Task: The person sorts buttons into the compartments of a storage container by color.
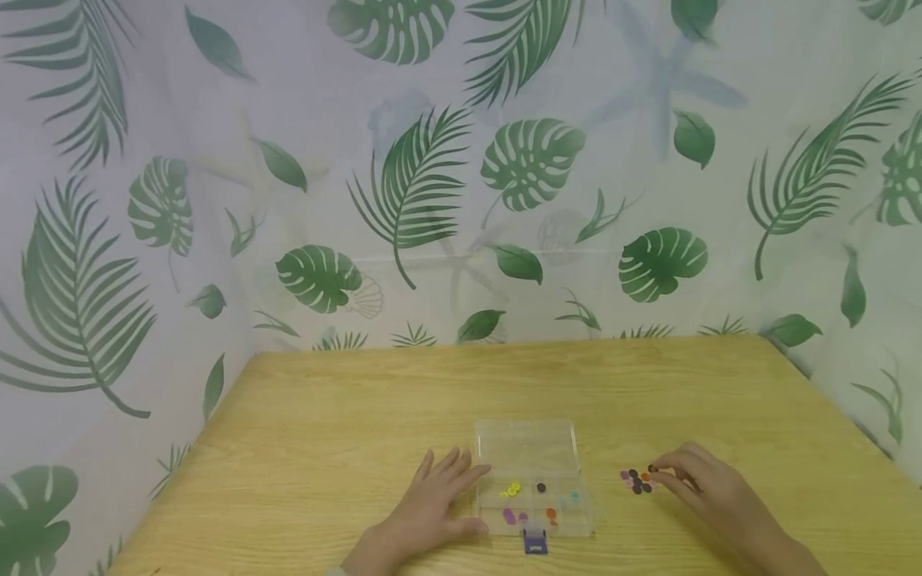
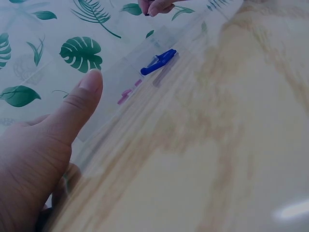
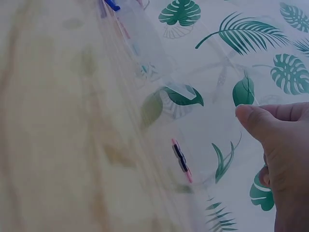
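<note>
Right hand [image 1: 709, 490]: thumb and index finger pinch one dark button [image 1: 651, 469], probably because so small a disc offers little else to grip.
Left hand [image 1: 441, 498]: fingers straight, spread wide at the left side of the clear compartment box [image 1: 579, 526]; we judge this steadies it.
Button pile [image 1: 637, 483]: on the desk [image 1: 346, 424] beside the pinch, likely for short reaches; dark, purple, orange and pink overlap, so we cannot count exactly.
Box contents: apparently grouped by colour; yellow buttons [image 1: 514, 487], about three; black button [image 1: 542, 487], one; blue button [image 1: 575, 497], seemingly one; purple buttons [image 1: 509, 516], at least two; orange buttons [image 1: 551, 514], two.
Lid [image 1: 527, 446]: one, tipped back, leaving compartments accessible.
Latch [image 1: 535, 542]: one, blue-purple, at the front.
</note>
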Tool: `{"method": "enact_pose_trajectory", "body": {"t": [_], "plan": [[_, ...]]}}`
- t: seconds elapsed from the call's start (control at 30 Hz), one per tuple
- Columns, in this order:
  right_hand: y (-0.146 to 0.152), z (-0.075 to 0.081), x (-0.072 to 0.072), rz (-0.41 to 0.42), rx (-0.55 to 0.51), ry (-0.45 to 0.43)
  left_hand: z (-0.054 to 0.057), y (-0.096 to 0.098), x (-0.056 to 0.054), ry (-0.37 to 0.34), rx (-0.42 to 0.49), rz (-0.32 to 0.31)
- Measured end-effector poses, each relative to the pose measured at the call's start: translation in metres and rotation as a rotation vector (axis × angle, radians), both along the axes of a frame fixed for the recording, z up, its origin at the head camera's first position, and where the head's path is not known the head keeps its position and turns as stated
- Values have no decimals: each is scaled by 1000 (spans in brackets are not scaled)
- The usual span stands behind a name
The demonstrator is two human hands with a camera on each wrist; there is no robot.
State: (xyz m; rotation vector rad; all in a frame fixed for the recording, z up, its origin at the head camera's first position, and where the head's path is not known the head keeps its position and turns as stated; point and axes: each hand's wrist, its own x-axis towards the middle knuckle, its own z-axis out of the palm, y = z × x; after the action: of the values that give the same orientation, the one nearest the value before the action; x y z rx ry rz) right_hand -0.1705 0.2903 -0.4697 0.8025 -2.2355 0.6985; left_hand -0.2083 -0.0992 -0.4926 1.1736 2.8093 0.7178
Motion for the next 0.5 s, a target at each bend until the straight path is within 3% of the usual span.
{"method": "enact_pose_trajectory", "body": {"t": [0.23, 0.5], "plan": [[-6, -4, -7, 79, 11, 142, -1, 0, 1, -9, 12, -2], [-19, -1, -11, 117, 28, 147, -3, 0, -1, -18, 4, 18]]}}
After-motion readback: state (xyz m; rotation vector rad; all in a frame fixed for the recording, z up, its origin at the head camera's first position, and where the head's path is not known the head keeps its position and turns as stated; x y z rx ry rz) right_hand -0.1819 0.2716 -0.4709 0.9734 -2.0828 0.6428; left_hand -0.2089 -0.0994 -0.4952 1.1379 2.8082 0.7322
